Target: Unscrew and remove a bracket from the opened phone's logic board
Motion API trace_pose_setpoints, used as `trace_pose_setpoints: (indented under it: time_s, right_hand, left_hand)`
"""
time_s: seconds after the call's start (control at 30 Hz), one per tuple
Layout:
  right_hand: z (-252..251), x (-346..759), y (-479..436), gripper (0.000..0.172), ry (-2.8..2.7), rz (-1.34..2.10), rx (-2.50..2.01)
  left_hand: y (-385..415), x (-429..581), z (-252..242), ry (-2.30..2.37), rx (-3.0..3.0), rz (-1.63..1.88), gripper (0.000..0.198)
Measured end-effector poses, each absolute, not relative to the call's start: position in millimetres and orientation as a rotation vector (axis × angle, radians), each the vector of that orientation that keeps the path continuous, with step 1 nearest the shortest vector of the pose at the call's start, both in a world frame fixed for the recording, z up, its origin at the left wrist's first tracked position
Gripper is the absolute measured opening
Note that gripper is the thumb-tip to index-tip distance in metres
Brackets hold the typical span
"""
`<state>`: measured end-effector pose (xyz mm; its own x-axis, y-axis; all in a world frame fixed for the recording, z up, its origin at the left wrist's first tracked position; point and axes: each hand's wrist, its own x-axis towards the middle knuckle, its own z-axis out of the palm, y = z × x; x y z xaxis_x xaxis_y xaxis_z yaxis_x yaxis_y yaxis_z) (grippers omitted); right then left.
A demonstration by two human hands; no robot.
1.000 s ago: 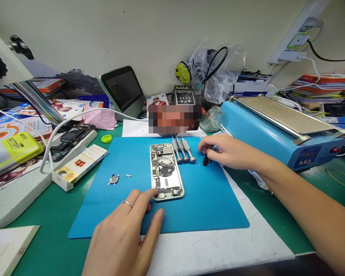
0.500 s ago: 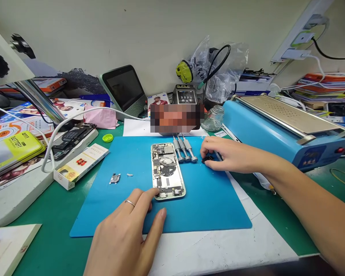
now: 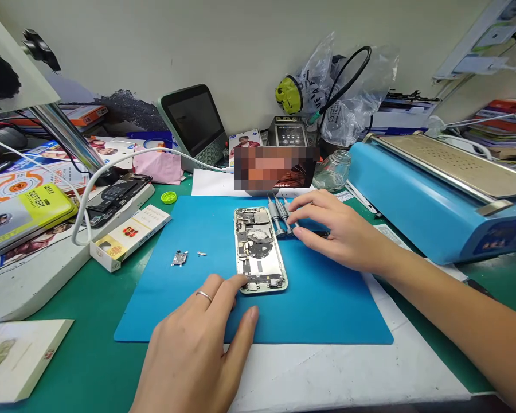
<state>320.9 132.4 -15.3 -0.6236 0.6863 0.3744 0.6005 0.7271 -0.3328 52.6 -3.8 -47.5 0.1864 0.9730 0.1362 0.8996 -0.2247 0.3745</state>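
Observation:
An opened phone [image 3: 262, 252], its inner parts bare, lies on the blue mat [image 3: 327, 310]. My left hand [image 3: 198, 338] rests at its lower left corner, index fingertip touching the frame, thumb apart. Three grey screwdrivers [image 3: 277, 217] lie side by side just right of the phone's upper end. The thumb and fingers of my right hand [image 3: 339, 229] close around the handle of the rightmost one, largely covering it. A small black object [image 3: 323, 234] shows partly behind that hand. To the phone's left lie a small metal-and-circuit piece [image 3: 179, 258] and a tiny silvery part [image 3: 202, 253].
A blue machine with a metal plate [image 3: 430, 201] stands at right. Behind the mat are a glass jar [image 3: 334, 169], a screen device [image 3: 193, 126] and a partly blurred card [image 3: 294, 172]. A cigarette box [image 3: 131, 236] and green cap [image 3: 168, 197] lie left.
My right hand has moved left from the small black object to the rightmost screwdriver. My left hand stays on the phone's corner. The whole view has shifted slightly.

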Motion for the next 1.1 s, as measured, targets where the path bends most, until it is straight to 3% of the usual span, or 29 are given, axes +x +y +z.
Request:
trace_pose_setpoints:
  time_s: [0.63, 0.8, 1.1]
  right_hand:
    - [-26, 315, 137, 0.008, -2.485, 0.265, -0.975]
    - [-17, 326, 138, 0.034, -2.489, 0.299, -1.024]
    - [-21, 323, 139, 0.015, -2.526, 0.317, -1.021]
  left_hand:
    - [-4, 52, -51, 1.824, 2.303, 0.514, 0.034]
    - [-3, 49, -52, 1.773, 2.366, 0.540, 0.035]
    - [-3, 51, -50, 1.790, 2.346, 0.534, 0.034]
